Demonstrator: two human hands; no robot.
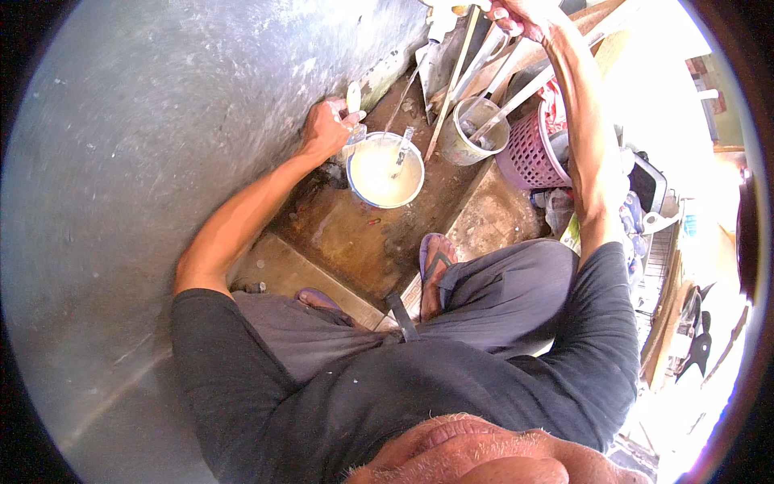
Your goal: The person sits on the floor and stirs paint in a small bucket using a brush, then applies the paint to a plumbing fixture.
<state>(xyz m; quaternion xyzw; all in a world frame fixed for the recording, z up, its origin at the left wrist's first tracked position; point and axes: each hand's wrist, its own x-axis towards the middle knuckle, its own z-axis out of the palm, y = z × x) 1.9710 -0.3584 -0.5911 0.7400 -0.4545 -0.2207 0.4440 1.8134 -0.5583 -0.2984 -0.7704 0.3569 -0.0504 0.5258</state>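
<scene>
White dipper [389, 206] needs holding level under the stream [401, 98]; left hand [327, 129] grips its handle [353, 97]. Right hand [520, 18]: grip unclear, cannot tell.

"What stands to your right?"
"A pale bucket [461, 152] with long poles [516, 102] in it; just beside, a pink lattice basket [528, 157]."
"And your left?"
"A scuffed grey wall [161, 145]."

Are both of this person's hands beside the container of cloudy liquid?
No, the left hand is beside the container, but the right hand is up at the picture's top edge.
</scene>
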